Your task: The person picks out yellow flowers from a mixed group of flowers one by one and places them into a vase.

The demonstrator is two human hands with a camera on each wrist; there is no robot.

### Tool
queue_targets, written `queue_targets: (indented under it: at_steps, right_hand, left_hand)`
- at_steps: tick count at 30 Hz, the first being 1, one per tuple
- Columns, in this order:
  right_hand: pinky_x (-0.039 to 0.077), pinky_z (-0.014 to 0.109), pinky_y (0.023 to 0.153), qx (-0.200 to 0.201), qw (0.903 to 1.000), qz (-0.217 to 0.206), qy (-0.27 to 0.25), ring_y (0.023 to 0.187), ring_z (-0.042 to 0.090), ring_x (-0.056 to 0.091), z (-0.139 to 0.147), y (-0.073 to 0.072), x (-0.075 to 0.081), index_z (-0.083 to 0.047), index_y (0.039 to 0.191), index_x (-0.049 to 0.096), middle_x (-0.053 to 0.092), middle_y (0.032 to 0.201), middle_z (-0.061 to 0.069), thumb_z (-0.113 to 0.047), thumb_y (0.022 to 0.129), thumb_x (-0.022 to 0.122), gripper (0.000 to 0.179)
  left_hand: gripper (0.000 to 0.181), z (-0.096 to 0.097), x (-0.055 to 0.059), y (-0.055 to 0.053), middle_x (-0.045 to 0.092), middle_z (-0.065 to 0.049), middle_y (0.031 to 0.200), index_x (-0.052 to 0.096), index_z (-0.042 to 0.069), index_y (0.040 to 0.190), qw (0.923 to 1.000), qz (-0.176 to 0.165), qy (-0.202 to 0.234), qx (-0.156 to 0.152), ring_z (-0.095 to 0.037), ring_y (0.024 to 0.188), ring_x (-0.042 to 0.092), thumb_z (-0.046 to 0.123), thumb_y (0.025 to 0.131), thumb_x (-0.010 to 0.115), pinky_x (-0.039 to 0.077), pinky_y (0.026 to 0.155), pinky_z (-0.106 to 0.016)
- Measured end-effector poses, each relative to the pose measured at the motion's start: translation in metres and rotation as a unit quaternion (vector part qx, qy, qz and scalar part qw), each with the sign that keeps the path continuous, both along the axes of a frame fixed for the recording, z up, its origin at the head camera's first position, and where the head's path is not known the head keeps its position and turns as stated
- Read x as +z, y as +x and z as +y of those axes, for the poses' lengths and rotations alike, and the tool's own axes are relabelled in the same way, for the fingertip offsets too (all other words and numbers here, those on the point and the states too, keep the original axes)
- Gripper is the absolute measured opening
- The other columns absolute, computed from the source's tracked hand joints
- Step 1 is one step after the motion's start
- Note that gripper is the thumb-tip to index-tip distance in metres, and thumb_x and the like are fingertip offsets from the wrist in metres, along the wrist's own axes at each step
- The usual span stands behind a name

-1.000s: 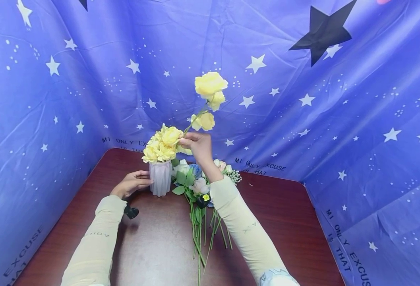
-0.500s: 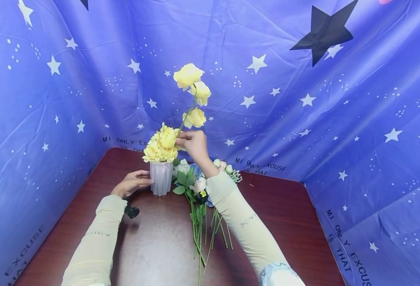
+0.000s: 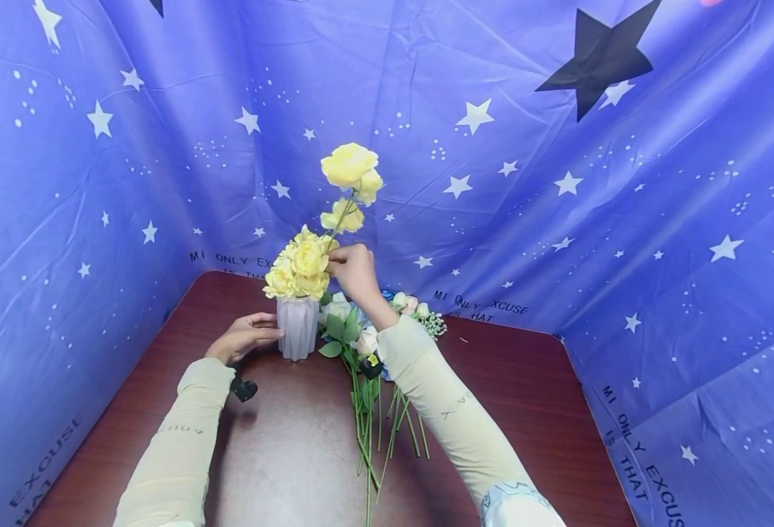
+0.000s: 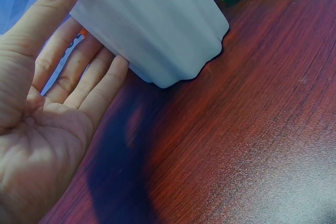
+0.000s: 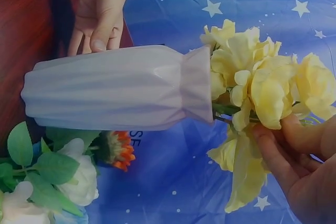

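A pale ribbed vase (image 3: 297,328) stands upright on the table, with a cluster of yellow flowers (image 3: 299,265) at its mouth. My left hand (image 3: 244,338) is at the vase's left side, its fingers fairly straight and touching the wall in the left wrist view. Above the vase's right side, my right hand (image 3: 355,269) pinches the stem of a tall yellow flower spray (image 3: 350,165), whose blooms rise over the cluster and lean right. In the right wrist view, green stems show at the vase mouth (image 5: 202,85), close to my right fingers; petals partly hide the pinched stem.
Right of the vase lies a pile of loose flowers (image 3: 367,340), white, pink and blue, their green stems (image 3: 370,439) pointing toward me. An orange flower (image 5: 119,149) shows behind the vase. Starry blue cloth (image 3: 426,146) encloses the brown table (image 3: 505,410) at back and sides.
My right hand has shifted slightly left with the yellow flower spray. Its blooms swung left and upward, then dropped lower again, now over the vase's right side. My left hand and the vase stayed put.
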State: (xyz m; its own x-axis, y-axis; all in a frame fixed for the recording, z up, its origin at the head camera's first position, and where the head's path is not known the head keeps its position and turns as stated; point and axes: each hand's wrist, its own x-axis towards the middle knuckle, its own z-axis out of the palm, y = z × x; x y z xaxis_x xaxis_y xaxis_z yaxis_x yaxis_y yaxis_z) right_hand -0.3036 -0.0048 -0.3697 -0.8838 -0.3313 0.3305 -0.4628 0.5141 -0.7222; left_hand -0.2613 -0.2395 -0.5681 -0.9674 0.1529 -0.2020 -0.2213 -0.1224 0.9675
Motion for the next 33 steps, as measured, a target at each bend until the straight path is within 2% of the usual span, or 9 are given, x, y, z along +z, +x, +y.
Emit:
queue_targets:
  at_steps: [5, 8, 12, 16, 20, 23, 27, 33]
  right_hand:
    - [0.065, 0.036, 0.075, 0.003, 0.9968, -0.045, -0.065, 0.080, 0.030, 0.077, 0.001, 0.001, 0.000, 0.002, 0.098, 0.080, 0.077, 0.094, 0.021, -0.003, 0.096, 0.069, 0.013]
    - [0.065, 0.034, 0.075, 0.004, 0.9905, -0.067, -0.120, 0.082, 0.033, 0.077, 0.001, 0.001, 0.002, 0.005, 0.106, 0.077, 0.076, 0.097, 0.025, -0.001, 0.096, 0.068, 0.015]
    - [0.064, 0.025, 0.070, -0.015, 0.9853, -0.063, -0.158, 0.082, 0.033, 0.077, 0.001, 0.001, 0.007, 0.005, 0.106, 0.077, 0.076, 0.101, 0.024, -0.002, 0.093, 0.072, 0.016]
    - [0.064, 0.025, 0.069, -0.029, 0.9830, -0.052, -0.174, 0.081, 0.031, 0.077, 0.001, 0.000, 0.011, 0.006, 0.101, 0.078, 0.077, 0.100, 0.022, -0.004, 0.091, 0.075, 0.014]
    - [0.064, 0.025, 0.069, -0.029, 0.9809, -0.066, -0.181, 0.080, 0.030, 0.077, 0.000, -0.002, 0.013, 0.006, 0.100, 0.077, 0.077, 0.098, 0.022, -0.006, 0.091, 0.075, 0.015]
    - [0.065, 0.027, 0.070, -0.030, 0.9782, -0.095, -0.182, 0.082, 0.032, 0.077, 0.001, -0.004, 0.015, 0.006, 0.102, 0.077, 0.076, 0.104, 0.022, -0.007, 0.092, 0.075, 0.017]
    - [0.065, 0.032, 0.074, -0.036, 0.9684, -0.147, -0.198, 0.087, 0.033, 0.076, 0.003, -0.006, 0.018, 0.009, 0.107, 0.075, 0.074, 0.112, 0.023, -0.003, 0.092, 0.074, 0.019]
    - [0.065, 0.030, 0.072, -0.049, 0.9579, -0.196, -0.204, 0.080, 0.024, 0.076, 0.004, -0.011, 0.022, 0.010, 0.109, 0.074, 0.076, 0.103, 0.022, 0.002, 0.091, 0.073, 0.020]
  left_hand:
    - [0.062, 0.001, 0.002, 0.000, 0.069, 0.005, 0.103, 0.039, -0.016, 0.142, 1.0000, -0.003, -0.008, 0.003, -0.005, 0.092, 0.070, -0.001, 0.091, 0.071, 0.059, 0.099, -0.036]
    - [0.063, 0.001, 0.003, 0.000, 0.068, 0.003, 0.104, 0.039, -0.016, 0.143, 0.9998, -0.007, -0.015, 0.006, -0.005, 0.092, 0.070, 0.000, 0.091, 0.072, 0.058, 0.100, -0.037]
    - [0.063, 0.001, 0.003, 0.000, 0.068, 0.003, 0.105, 0.039, -0.016, 0.142, 0.9998, -0.007, -0.015, 0.007, -0.005, 0.092, 0.070, -0.001, 0.091, 0.072, 0.058, 0.100, -0.037]
    - [0.062, 0.001, 0.002, 0.000, 0.068, 0.004, 0.104, 0.040, -0.016, 0.142, 0.9999, -0.004, -0.012, 0.006, -0.005, 0.092, 0.070, -0.001, 0.090, 0.072, 0.059, 0.099, -0.036]
    - [0.063, 0.001, 0.001, -0.001, 0.068, 0.004, 0.104, 0.039, -0.016, 0.142, 0.9999, -0.005, -0.014, 0.005, -0.005, 0.092, 0.070, 0.000, 0.091, 0.072, 0.059, 0.099, -0.036]
    - [0.063, 0.001, 0.001, -0.001, 0.068, 0.004, 0.104, 0.039, -0.015, 0.143, 0.9998, -0.007, -0.016, 0.005, -0.005, 0.092, 0.070, 0.000, 0.091, 0.072, 0.058, 0.099, -0.036]
    - [0.062, 0.001, 0.002, -0.001, 0.069, 0.005, 0.103, 0.040, -0.014, 0.143, 0.9998, -0.010, -0.014, 0.004, -0.005, 0.092, 0.070, 0.001, 0.091, 0.073, 0.059, 0.099, -0.037]
    - [0.062, 0.001, 0.002, 0.000, 0.069, 0.006, 0.104, 0.041, -0.013, 0.143, 0.9999, -0.009, -0.009, -0.001, -0.005, 0.093, 0.070, 0.001, 0.092, 0.073, 0.059, 0.099, -0.037]
